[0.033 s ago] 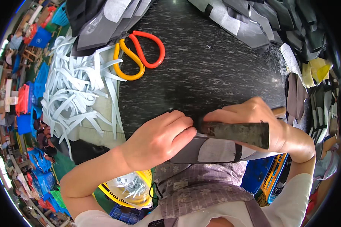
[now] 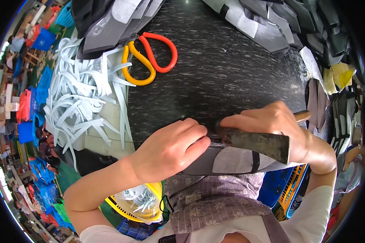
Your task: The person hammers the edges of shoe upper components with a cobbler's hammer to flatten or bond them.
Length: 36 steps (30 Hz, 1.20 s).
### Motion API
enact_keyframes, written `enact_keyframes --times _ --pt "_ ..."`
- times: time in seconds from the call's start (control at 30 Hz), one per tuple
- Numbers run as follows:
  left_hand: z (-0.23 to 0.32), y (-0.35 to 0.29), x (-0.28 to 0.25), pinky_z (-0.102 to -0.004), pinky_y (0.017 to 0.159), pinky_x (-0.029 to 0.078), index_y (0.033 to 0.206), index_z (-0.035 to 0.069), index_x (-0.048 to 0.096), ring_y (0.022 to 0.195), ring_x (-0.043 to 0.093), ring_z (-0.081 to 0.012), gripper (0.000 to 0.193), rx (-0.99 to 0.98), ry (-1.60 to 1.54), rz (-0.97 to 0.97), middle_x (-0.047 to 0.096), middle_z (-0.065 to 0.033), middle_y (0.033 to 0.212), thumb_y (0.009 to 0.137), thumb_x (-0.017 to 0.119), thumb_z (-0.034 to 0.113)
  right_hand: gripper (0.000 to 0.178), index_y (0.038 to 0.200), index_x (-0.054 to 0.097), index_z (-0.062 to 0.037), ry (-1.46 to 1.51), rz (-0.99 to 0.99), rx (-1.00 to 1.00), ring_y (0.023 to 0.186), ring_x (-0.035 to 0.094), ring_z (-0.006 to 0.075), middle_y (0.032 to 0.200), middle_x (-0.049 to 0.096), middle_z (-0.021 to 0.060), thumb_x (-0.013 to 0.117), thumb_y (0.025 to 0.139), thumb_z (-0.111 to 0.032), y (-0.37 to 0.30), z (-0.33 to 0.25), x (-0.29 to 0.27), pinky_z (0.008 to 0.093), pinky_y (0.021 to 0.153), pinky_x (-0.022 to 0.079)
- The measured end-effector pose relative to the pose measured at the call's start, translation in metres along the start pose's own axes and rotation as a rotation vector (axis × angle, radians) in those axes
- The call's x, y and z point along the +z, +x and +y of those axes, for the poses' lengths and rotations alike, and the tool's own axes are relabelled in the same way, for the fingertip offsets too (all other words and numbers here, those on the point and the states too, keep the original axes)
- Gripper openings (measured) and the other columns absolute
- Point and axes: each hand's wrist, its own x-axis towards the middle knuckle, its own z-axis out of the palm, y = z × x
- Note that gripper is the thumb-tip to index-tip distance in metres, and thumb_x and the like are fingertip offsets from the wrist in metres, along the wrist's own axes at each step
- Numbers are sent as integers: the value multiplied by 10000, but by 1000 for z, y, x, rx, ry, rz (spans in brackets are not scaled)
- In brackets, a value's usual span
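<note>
Right grip: your right hand (image 2: 267, 121) is curled firmly round the hammer (image 2: 257, 143), fingers bunched at the shaft, no slack seen.
Left grip: your left hand (image 2: 166, 148) lies palm down with fingers bent inward; the fingertips are hidden, so I cannot tell whether they pinch anything.
Hammer: dark, worn metal head lying crosswise in front of your right knuckles, broad face to the right; the pale wooden handle end shows beyond your hand. Whether the head touches the piece below, cannot tell.
Grey piece: the grey piece (image 2: 233, 160), with white patches and a dark band, runs along the near edge of the tabletop (image 2: 219, 77), just in front of your apron (image 2: 215, 202); your left fingers are right beside its upper edge.
Scissors: the scissors (image 2: 149, 54) have one red and one yellow handle, ahead and to your left, beside the white strips (image 2: 81, 89).
Strips: heaped loose and tangled at your left.
Stacks: the left stack (image 2: 109, 30) and the right stack (image 2: 267, 28) hold layered grey pieces at the far side.
Basket: yellow basket (image 2: 159, 190) low on your left, a clear bag of strips inside.
</note>
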Motion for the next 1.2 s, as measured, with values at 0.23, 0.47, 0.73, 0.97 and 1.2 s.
enact_keyframes --times 0.23,0.47,0.73,0.97,1.2 --pt "10 -12 0 -373 793 518 1002 -91 646 954 600 -295 316 104 195 -35 604 -167 1074 735 707 65 286 1051 648 -61 -22 10 22 615 669 293 718 638 80 668 815 -222 7 -12 1 391 500 512" --pt "4 -25 -7 -389 813 455 1006 59 704 913 596 -263 338 -337 -73 158 623 -78 1000 691 827 77 347 1109 645 -89 43 47 -33 614 669 279 716 630 68 686 815 -268 12 -10 13 372 496 510" --pt "9 -30 -1 -364 764 449 931 39 711 822 603 -226 243 -208 21 197 638 -61 941 711 807 79 405 1128 652 -76 29 16 2 628 664 283 709 616 65 679 787 -293 20 -16 12 383 509 499" --pt "28 -41 3 -342 738 540 1014 -106 682 877 607 -266 275 96 562 -30 637 -179 1010 774 669 27 357 1100 653 -68 -21 -24 -59 615 664 272 725 631 67 671 820 -288 25 -18 13 375 501 497" --pt "21 -44 4 -377 699 576 987 -48 680 843 662 -273 260 -179 108 383 640 -139 992 730 713 -19 245 1036 652 -85 31 78 -141 609 670 260 716 630 55 664 812 -185 34 -19 16 378 496 515"
